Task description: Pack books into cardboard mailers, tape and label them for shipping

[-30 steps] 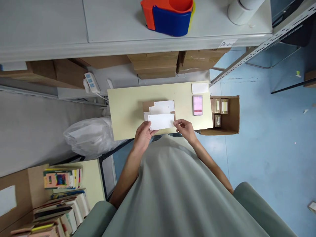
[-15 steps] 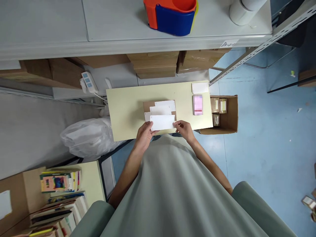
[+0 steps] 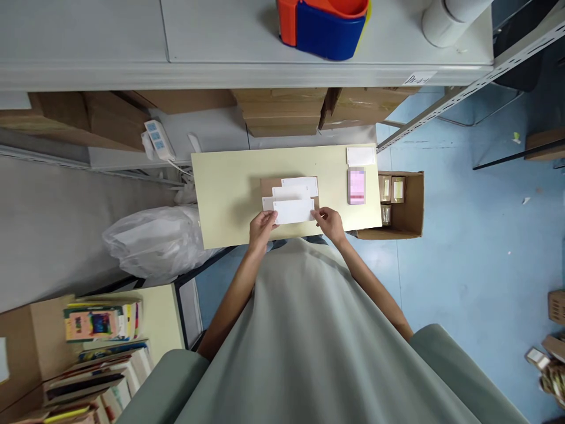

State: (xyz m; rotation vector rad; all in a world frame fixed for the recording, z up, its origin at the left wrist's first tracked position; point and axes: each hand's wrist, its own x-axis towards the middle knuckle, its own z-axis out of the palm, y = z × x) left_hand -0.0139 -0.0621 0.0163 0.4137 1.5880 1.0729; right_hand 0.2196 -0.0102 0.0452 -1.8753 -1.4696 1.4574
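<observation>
A blank white paper slip (image 3: 293, 211) is stretched between my two hands over a small brown cardboard piece (image 3: 267, 187). My left hand (image 3: 261, 228) pinches the slip's left end, and my right hand (image 3: 329, 224) pinches its right end. Beneath it, more white slips (image 3: 295, 191) overlap on the cardboard, which lies on a pale yellow table (image 3: 227, 200). At the table's right side are a pink-and-white printed pack (image 3: 356, 186), blurred in its detail, and another white slip (image 3: 361, 156) behind it.
An open carton (image 3: 408, 218) with small brown boxes stands right of the table. Beyond the table runs a grey shelf (image 3: 110, 73) bearing a red-and-blue holder (image 3: 329, 29). A plastic bag (image 3: 154, 241) sits to the left, and books (image 3: 103, 324) are at lower left.
Both hands have moved slightly forward with the slip, bringing it closer over the slips on the cardboard. The whole view has shifted a little.
</observation>
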